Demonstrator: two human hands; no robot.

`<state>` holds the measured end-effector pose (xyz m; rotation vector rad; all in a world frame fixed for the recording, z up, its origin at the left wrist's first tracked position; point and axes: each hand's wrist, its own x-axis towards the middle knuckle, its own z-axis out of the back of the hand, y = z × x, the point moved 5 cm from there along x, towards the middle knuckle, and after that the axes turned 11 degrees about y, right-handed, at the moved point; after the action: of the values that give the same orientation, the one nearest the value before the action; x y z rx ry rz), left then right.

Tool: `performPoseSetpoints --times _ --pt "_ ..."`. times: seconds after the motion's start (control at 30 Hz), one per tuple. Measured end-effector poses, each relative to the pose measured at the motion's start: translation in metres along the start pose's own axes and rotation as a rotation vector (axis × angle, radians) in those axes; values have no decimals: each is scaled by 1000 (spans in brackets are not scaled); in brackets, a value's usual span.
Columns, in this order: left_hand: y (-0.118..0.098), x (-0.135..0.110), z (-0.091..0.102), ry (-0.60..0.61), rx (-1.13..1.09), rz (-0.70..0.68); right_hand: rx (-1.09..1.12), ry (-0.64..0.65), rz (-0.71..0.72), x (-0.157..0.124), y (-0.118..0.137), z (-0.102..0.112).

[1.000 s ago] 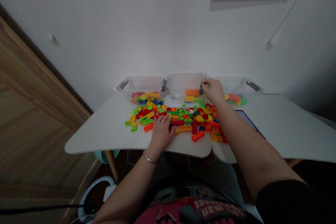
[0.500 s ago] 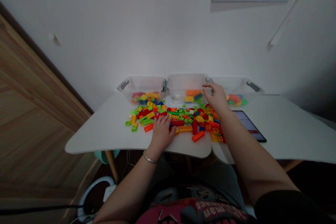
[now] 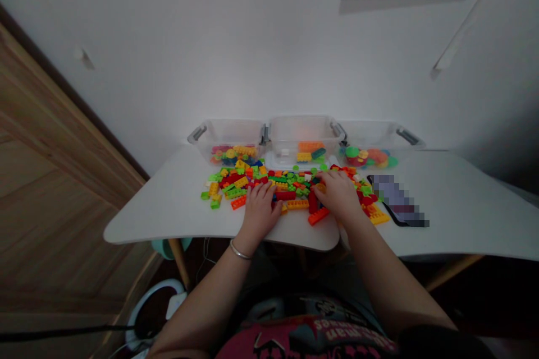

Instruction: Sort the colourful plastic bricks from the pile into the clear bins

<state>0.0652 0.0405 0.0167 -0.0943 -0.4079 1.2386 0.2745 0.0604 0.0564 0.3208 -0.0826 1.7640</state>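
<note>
Loose plastic building bricks in several colours lie in a wide pile on the white table. My left hand rests at the near edge of the pile, fingers spread, beside a long red brick. My right hand reaches down into the right part of the pile. Its thumb and forefinger are apart around a round yellow piece; the other fingers are partly hidden. Just below that hand lie an upright-pointing red brick and an orange brick.
Three clear plastic boxes stand along the wall: a left box and a right box with colourful pieces, and a middle box with a few bricks. A phone or tablet lies right of the pile on the table.
My right hand has come down from above the middle and right boxes to the bricks, nearer my body. My left hand has stayed in place.
</note>
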Motion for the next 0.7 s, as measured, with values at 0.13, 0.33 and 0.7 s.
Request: performPoseSetpoints --times 0.13,0.33,0.7 --pt "0 0 0 1 -3 -2 37 40 32 -8 -7 -6" --pt "0 0 1 5 -16 15 26 45 107 -12 -9 -6" --pt "1 0 -2 3 -2 10 -12 50 103 -11 -5 -10"
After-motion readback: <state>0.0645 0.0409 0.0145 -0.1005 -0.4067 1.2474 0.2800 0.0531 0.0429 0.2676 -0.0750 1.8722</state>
